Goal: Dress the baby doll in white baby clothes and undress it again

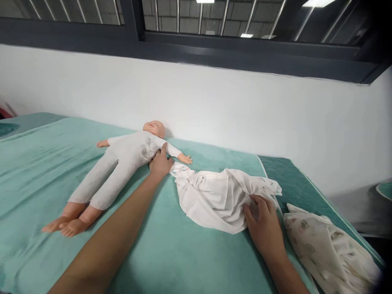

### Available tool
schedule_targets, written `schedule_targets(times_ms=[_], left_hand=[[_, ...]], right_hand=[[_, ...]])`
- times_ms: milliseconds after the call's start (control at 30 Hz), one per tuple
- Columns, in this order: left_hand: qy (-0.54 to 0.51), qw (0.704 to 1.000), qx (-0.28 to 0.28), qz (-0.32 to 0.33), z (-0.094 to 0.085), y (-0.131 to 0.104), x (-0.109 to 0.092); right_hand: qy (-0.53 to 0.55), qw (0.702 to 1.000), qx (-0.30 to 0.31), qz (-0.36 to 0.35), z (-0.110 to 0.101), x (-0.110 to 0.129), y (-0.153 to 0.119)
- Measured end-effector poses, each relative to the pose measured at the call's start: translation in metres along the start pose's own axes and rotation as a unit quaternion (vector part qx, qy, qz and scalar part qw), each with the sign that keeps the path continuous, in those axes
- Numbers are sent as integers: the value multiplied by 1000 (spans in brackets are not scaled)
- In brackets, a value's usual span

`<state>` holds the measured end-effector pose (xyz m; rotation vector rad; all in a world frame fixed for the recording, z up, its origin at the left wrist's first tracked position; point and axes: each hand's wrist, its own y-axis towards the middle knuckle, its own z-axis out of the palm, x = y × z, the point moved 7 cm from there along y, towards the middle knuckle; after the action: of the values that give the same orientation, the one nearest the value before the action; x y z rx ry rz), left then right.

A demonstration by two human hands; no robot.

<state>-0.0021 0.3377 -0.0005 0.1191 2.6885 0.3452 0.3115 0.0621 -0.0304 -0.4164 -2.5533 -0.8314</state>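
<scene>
A bald baby doll (131, 149) in a white one-piece suit lies on its back on a green-covered bed (171, 253), head toward the wall and arms spread. My left hand (161, 163) is at the doll's side below its armpit, fingers pressed against the torso and partly hidden there. Right beside that hand begins the sleeve of a white baby shirt (211, 196) with small printed patterns on its sleeves, spread out and wrinkled. My right hand (261, 220) pinches the shirt's fabric near its right side with bent fingers.
A folded, cream patterned cloth (327, 245) lies at the right edge of the bed. Behind the bed runs a white wall (214, 110), with a dark-framed window (245, 53) and metal bars above it. Part of a red object (4, 113) shows at far left.
</scene>
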Motion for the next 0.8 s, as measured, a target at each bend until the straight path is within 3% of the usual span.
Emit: schedule_targets(times_ms=[200, 367, 467, 600, 800], left_hand=[[10, 999, -13, -32, -7, 19, 20], [10, 1000, -16, -11, -11, 7, 11], [-7, 999, -42, 33, -19, -15, -12], [-5, 982, -70, 174, -24, -52, -65], [-77, 945, 96, 305, 10, -94, -110]], right_hand=[[-14, 1000, 20, 19, 3, 2, -1], [-13, 999, 18, 23, 4, 5, 1], [4, 1000, 11, 25, 2, 7, 2], [9, 999, 14, 38, 0, 8, 2], [17, 999, 44, 18, -1, 15, 2]])
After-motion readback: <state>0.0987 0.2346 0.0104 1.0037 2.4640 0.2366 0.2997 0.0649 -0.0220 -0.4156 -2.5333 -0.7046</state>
